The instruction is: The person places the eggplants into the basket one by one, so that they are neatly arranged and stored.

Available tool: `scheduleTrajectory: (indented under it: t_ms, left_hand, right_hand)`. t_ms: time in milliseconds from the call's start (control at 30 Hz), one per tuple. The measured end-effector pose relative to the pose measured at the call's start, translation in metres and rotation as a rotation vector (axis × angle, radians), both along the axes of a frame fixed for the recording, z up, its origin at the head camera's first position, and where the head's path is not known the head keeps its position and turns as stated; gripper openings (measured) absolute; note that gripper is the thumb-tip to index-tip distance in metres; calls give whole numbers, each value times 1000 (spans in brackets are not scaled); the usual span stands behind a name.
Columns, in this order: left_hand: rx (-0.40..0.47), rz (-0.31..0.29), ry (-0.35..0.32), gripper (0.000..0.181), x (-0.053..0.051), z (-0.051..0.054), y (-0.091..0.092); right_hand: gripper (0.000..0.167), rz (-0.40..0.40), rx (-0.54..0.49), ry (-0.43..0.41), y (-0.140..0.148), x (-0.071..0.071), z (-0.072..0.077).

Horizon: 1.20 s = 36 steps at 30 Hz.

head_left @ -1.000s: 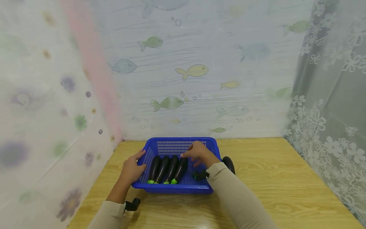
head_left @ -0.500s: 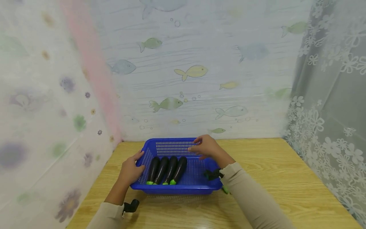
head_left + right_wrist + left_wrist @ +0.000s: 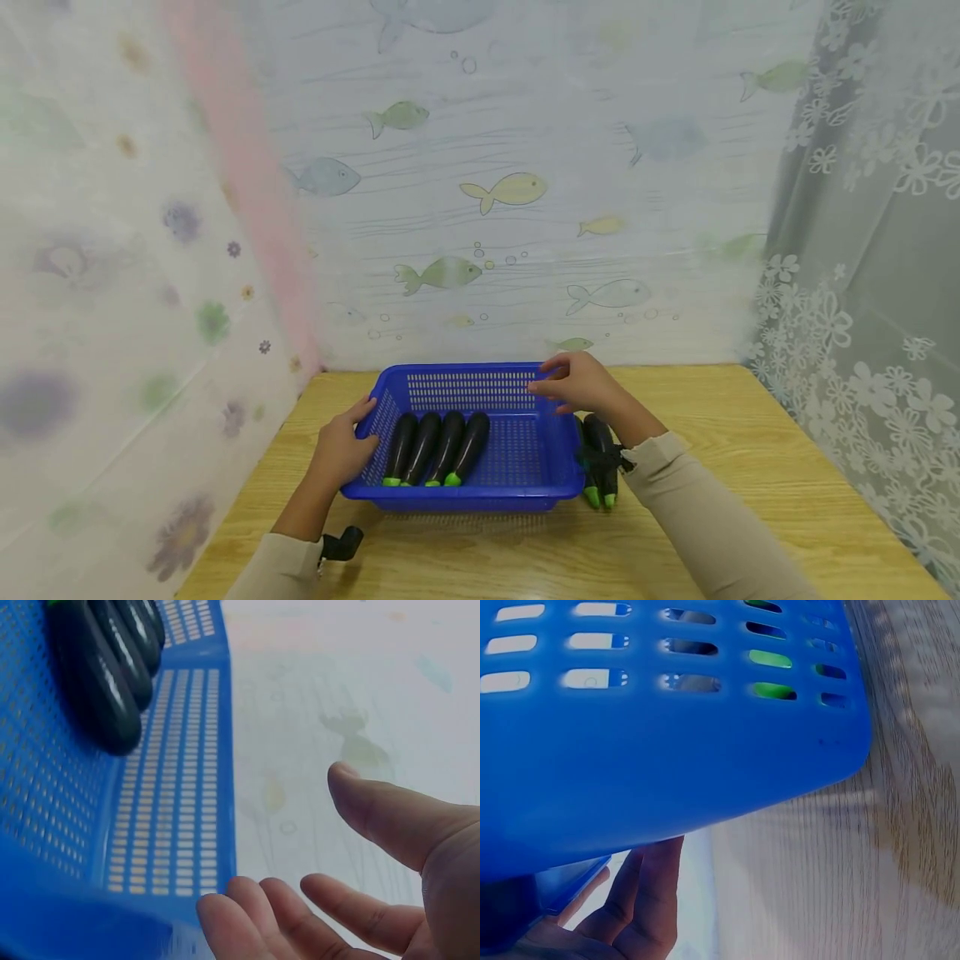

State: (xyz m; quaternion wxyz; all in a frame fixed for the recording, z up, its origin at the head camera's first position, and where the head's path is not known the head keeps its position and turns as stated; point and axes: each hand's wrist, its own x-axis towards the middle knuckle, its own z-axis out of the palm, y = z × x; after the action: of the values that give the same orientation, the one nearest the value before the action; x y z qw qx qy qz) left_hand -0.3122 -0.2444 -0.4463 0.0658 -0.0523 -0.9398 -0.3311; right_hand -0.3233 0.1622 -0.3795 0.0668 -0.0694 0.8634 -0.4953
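A blue plastic basket point(image 3: 480, 492) with slotted walls sits on the table. Several dark purple eggplants point(image 3: 470, 446) with green stem ends lie side by side in its left half. My left hand point(image 3: 341, 446) grips the basket's left rim; in the left wrist view its fingers point(image 3: 658, 889) curl behind the blue edge. Over the basket's right end hovers my right hand point(image 3: 585, 385), thumb and fingers spread apart with nothing between them, as the right wrist view also shows. Two more eggplants point(image 3: 600, 433) lie on the table just right of the basket, partly behind the right wrist's black camera mount.
The wood-grain table point(image 3: 697, 450) extends to the right and in front of the basket. A fish-print sheet point(image 3: 502, 250) hangs behind it, a flowered sheet point(image 3: 150, 333) on the left, and a lace curtain point(image 3: 862, 350) on the right.
My right hand has moved right, from beside the rightmost eggplant in the basket to above the basket's right end. Both eggplants outside have come into view. The left hand stays on the rim.
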Motion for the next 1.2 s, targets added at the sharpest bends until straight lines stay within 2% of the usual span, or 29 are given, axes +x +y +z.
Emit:
scheduleTrajectory:
  t_ms: [300,500,733,1200]
  left_hand:
    - [0,0,6,69,1,1,1]
    - [2,9,-1,68,3,2,2]
    - [-1,-3,14,68,3,2,1]
    - [0,5,12,69,3,1,1]
  right_hand:
    - [66,-22,-32,-24,30,1,-8]
    - [71,-42,-72,-73,44,1,-17]
    - [67,-90,-86,-104,64,4,-30]
    - [73,-128,-139,-186,91,10,-59]
